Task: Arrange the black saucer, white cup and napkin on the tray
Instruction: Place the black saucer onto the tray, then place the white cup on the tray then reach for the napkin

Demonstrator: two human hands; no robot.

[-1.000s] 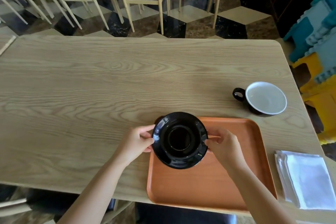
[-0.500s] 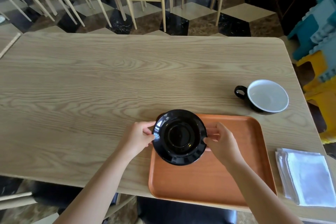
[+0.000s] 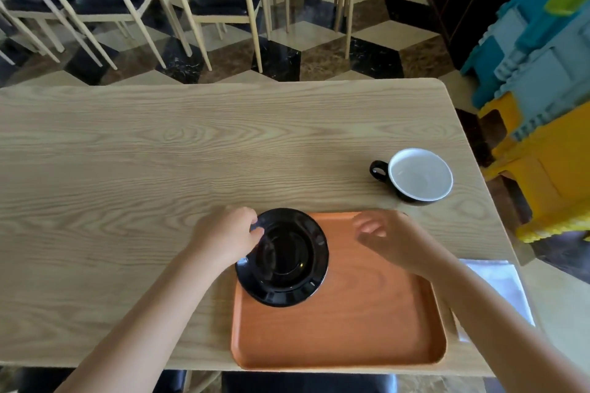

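Touching left fingers (image 3: 255, 230): black saucer (image 3: 282, 257), far-left on tray (image 3: 351, 329).

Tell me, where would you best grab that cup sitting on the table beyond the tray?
Probably by the handle: the cup stands upright with its black loop pointing left, free of the tray. The empty right hand is nearest, so come in from the near-left and pinch the loop.

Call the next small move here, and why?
Probably send the right hand to the cup. That hand is empty and off the saucer, which sits in the tray's far left corner with only the left hand at its rim. The cup stands on the table beyond the tray.
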